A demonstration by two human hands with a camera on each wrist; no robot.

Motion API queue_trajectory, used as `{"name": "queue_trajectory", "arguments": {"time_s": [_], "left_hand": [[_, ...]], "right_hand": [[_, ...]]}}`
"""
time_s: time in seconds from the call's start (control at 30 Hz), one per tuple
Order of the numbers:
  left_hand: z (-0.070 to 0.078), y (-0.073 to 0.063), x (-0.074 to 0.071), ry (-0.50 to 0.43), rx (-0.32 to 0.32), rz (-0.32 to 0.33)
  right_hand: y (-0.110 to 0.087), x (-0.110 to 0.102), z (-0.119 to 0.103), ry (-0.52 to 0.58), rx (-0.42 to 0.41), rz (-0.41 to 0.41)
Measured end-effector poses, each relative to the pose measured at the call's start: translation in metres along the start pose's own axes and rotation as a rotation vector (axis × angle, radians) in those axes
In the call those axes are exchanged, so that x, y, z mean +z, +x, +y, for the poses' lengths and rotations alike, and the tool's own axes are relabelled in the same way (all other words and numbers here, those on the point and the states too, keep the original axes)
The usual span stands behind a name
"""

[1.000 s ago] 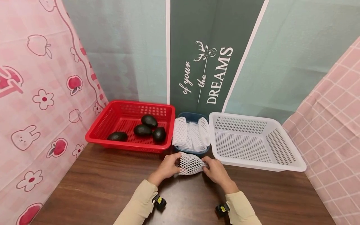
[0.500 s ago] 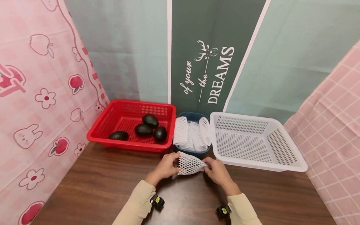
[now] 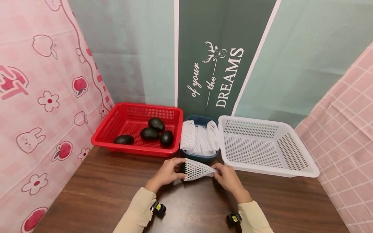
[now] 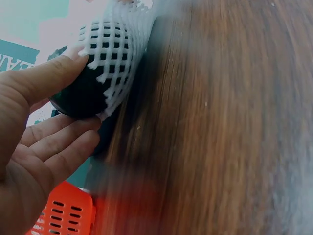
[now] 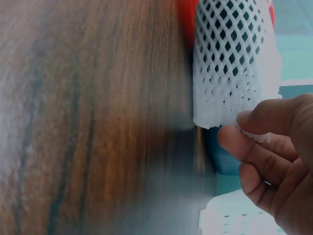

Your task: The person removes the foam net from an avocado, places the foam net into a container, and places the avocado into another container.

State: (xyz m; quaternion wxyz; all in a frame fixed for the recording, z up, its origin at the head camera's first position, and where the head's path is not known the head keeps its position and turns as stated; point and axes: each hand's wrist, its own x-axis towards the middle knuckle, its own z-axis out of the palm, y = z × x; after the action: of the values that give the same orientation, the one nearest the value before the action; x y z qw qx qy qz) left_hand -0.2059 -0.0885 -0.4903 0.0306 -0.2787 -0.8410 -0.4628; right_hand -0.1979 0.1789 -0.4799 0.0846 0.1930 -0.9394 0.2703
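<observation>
A dark green avocado (image 4: 80,95) sits partly inside a white foam net sleeve (image 3: 196,170), above the table in front of the blue bin. My left hand (image 3: 166,173) holds the avocado's bare end, thumb on one side and fingers on the other, as the left wrist view shows. The sleeve covers the avocado's other end and narrows toward the right. There, my right hand (image 3: 230,179) pinches the sleeve's far end between thumb and forefinger; the right wrist view shows the net (image 5: 230,58) stretched away from it.
Several avocados (image 3: 149,133) lie in the red basket (image 3: 135,149) at back left. A small blue bin (image 3: 201,158) holds several more foam sleeves (image 3: 187,136). The white basket (image 3: 268,170) stands at back right on the brown wooden table (image 3: 192,207).
My left hand has shifted slightly left, and its fingers sit farther off the sleeve's edge, with more dark avocado showing. The sleeve is drawn longer and narrower toward my right hand.
</observation>
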Motion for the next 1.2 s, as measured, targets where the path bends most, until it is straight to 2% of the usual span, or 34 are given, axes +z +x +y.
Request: {"name": "queue_trajectory", "arguments": {"time_s": [0.4,0.53,0.7,0.8,1.0,1.2], "left_hand": [[-0.002,-0.005,-0.004,-0.095,-0.057,-0.026],[-0.002,-0.004,-0.004,-0.074,-0.054,-0.031],[-0.003,-0.003,-0.005,0.066,-0.025,-0.015],[-0.004,-0.003,-0.006,0.115,-0.022,-0.001],[-0.003,0.001,-0.005,0.042,-0.017,-0.015],[-0.001,0.004,-0.001,0.040,-0.051,-0.035]], "right_hand": [[-0.001,0.000,0.001,0.011,-0.006,-0.011],[-0.001,0.000,0.000,0.009,-0.014,-0.013],[-0.001,0.000,-0.002,-0.016,-0.003,-0.042],[0.001,0.001,-0.003,-0.017,-0.009,-0.063],[0.008,0.004,-0.008,0.013,-0.093,-0.072],[0.012,0.007,-0.014,0.012,-0.140,-0.076]]}}
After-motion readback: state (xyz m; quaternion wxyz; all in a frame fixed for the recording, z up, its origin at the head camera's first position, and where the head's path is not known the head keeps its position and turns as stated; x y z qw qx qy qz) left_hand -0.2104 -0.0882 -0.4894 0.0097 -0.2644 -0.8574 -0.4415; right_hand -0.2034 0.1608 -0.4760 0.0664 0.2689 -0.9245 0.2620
